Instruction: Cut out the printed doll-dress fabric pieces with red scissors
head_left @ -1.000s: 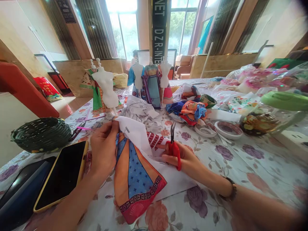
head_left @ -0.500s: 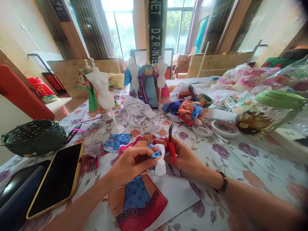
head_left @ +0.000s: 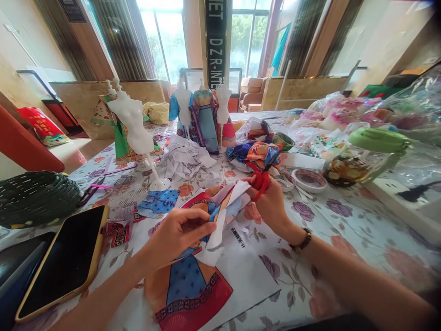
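My left hand (head_left: 181,232) pinches a folded piece of printed fabric (head_left: 216,230), whose white back faces up along the fold. In my right hand (head_left: 274,204) are red-handled scissors (head_left: 261,186), their dark blades pointing up and away. The thumb and fingers of that hand also reach the far end of the fabric, stretched between both hands. Below lies a printed panel (head_left: 186,280) in blue, orange and red, part of a white sheet (head_left: 246,266) with black lettering. A blue cut-out piece (head_left: 158,202) rests left of my hands.
White mannequins (head_left: 129,122) stand behind a heap of white scraps (head_left: 188,158). At left are a phone (head_left: 65,264) and a dark green basket (head_left: 37,200). Tape rolls (head_left: 309,180), a green-lidded jar (head_left: 377,140) and a power strip (head_left: 403,197) sit to the right.
My right hand has moved up and right with the scissors, drawing the fabric out between my hands. The blades have tilted farther right. The whole view has shifted slightly.
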`<state>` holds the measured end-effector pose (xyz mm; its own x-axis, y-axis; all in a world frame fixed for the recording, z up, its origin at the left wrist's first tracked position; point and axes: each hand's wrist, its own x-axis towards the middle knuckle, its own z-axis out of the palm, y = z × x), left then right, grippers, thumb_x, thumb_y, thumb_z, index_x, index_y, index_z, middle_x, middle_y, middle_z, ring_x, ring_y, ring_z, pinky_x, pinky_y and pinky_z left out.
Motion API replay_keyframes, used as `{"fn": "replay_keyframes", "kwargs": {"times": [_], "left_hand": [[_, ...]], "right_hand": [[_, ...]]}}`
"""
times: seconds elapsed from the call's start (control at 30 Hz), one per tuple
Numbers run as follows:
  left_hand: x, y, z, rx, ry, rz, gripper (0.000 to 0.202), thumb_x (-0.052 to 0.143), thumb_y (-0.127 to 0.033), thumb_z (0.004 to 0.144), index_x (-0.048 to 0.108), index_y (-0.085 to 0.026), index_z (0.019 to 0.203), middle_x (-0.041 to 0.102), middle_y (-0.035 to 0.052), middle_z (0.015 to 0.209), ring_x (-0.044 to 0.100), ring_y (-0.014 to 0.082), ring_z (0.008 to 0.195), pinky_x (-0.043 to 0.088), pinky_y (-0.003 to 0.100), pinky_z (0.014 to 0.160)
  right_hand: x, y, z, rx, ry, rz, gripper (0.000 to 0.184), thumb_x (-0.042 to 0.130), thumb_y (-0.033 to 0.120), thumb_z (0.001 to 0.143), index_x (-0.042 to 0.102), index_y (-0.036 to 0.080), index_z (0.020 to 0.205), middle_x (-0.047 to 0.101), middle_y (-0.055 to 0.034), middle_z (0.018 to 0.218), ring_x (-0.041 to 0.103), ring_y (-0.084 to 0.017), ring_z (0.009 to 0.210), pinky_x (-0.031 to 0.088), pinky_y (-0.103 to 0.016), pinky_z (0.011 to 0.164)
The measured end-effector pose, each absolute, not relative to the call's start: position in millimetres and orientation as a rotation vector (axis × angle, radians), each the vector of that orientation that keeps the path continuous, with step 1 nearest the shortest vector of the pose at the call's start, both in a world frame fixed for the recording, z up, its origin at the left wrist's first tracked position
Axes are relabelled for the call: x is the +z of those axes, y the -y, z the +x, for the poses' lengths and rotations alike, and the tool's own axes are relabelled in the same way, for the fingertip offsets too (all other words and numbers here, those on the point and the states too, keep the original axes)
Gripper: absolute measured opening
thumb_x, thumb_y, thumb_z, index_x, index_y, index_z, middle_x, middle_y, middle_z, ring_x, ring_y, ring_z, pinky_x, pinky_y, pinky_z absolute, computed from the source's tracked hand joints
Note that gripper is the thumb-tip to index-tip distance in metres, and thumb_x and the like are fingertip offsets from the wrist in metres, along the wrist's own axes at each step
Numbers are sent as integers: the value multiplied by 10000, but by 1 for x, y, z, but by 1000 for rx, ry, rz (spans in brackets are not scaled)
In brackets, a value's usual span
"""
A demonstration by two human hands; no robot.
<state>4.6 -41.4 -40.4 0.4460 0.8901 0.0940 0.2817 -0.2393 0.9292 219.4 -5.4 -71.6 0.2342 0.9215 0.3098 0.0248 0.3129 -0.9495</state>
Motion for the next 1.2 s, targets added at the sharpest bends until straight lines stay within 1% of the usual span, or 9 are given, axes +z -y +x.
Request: {"fn": "replay_keyframes", "kwargs": {"times": [0.13, 0.27, 0.47, 0.57, 0.73, 0.9, 0.97, 1.1, 1.2], "left_hand": [[-41, 41, 7, 698, -959, 1935, 218, 652, -284, 799, 632, -202, 598, 445, -54, 477, 411, 75, 397, 333, 165, 357], [-44, 40, 7, 664, -1109, 1909, 250, 672, -320, 780, 618, -196, 570, 504, -49, 515, 466, 77, 410, 348, 174, 391], [-51, 32, 2, 822, -1419, 1817, 242, 693, -402, 738, 667, -201, 607, 508, -47, 472, 431, 99, 366, 314, 209, 356], [-48, 31, -1, 979, -1539, 1897, 193, 702, -394, 741, 710, -219, 662, 532, -42, 464, 464, 122, 422, 317, 220, 391], [-47, 33, -1, 1265, -1449, 2134, 203, 677, -376, 795, 706, -224, 664, 696, -9, 682, 599, 145, 569, 450, 237, 513], [-52, 37, 3, 1198, -1139, 2314, 126, 684, -308, 848, 728, -230, 760, 693, -40, 629, 627, 123, 550, 481, 220, 537], [-52, 39, 3, 1146, -904, 2464, 155, 657, -301, 882, 722, -218, 769, 715, -18, 687, 651, 126, 605, 501, 218, 574], [-52, 42, 1, 927, -587, 2635, 240, 536, -270, 959, 704, -198, 804, 723, 16, 757, 677, 128, 681, 526, 214, 656], [-55, 44, 0, 771, -521, 2722, 263, 487, -252, 981, 697, -189, 835, 721, 22, 785, 677, 132, 715, 513, 221, 680]], "right_hand": [[-68, 9, 217, 681, 1122, -958, 290, 648, 249, 707, 361, 248, 752, 698, -33, 949, 622, -204, 912, 487, -341, 772], [-75, 9, 216, 722, 1219, -1013, 253, 625, 233, 712, 387, 248, 795, 675, -47, 1108, 617, -202, 957, 488, -339, 789], [-83, 4, 223, 999, 1298, -1231, 134, 580, 184, 653, 480, 231, 728, 538, 57, 566, 474, -115, 386, 349, -244, 363], [-78, 4, 230, 1163, 1377, -1247, 111, 585, 195, 616, 495, 222, 675, 478, 79, 483, 414, -97, 311, 268, -222, 289], [-61, 1, 244, 1385, 1636, -1141, 209, 710, 300, 597, 543, 190, 533, 530, 35, 431, 463, -121, 328, 311, -235, 303], [-64, -9, 249, 1022, 1554, -1096, 329, 620, 510, 787, 479, 218, 734, 677, -30, 811, 616, -158, 693, 494, -285, 612], [-71, -14, 248, 910, 1579, -1110, 382, 707, 501, 729, 445, 228, 783, 664, -33, 896, 600, -173, 801, 480, -295, 686], [-83, -16, 241, 845, 1810, -1166, 481, 879, 335, 483, 487, 219, 736, 584, 34, 680, 461, -135, 616, 356, -261, 578], [-85, -14, 234, 812, 1927, -1164, 359, 826, 263, 521, 499, 208, 660, 508, 66, 569, 354, -102, 541, 274, -253, 542]]}}
